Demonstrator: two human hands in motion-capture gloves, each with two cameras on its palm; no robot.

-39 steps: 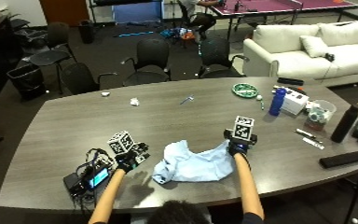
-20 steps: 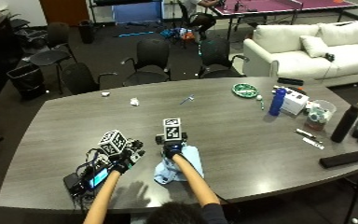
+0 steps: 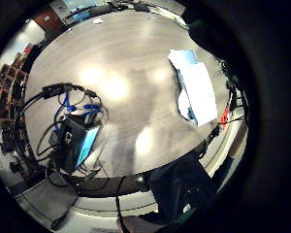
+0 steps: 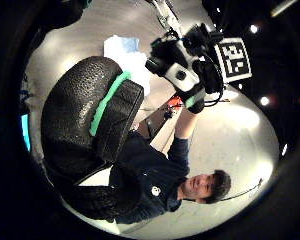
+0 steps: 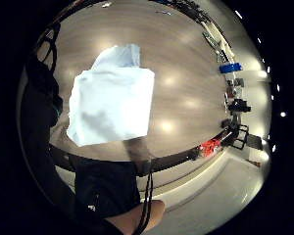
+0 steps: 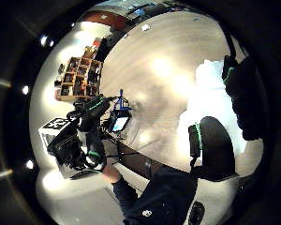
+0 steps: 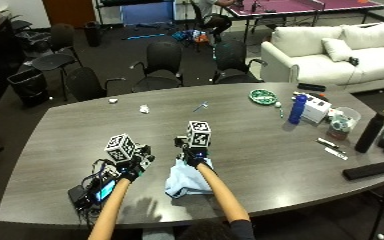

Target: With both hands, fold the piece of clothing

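Note:
A light blue piece of clothing (image 7: pixel 182 184) lies folded over into a rough rectangle near the table's front edge; the right little finger side palm view shows it flat (image 5: pixel 112 105). My right hand (image 7: pixel 193 154) hovers over its far edge, fingers relaxed and holding nothing, and the forearm crosses the cloth. My left hand (image 7: pixel 137 167) is off the cloth to its left, above bare table, with relaxed fingers. From the left little finger side palm view the cloth (image 3: pixel 198 90) is seen lying apart from that hand.
A black device with a lit screen and tangled cables (image 7: pixel 95 190) lies just left of my left hand. On the right side of the table (image 7: pixel 59 145) stand a blue bottle (image 7: pixel 298 108), a green plate (image 7: pixel 263 96), a black bottle (image 7: pixel 369 132) and a black case (image 7: pixel 368 170).
The right hand carried the cloth's right side over to the left, folding it in half, then let go and rose. The left hand drew slightly left, off the cloth.

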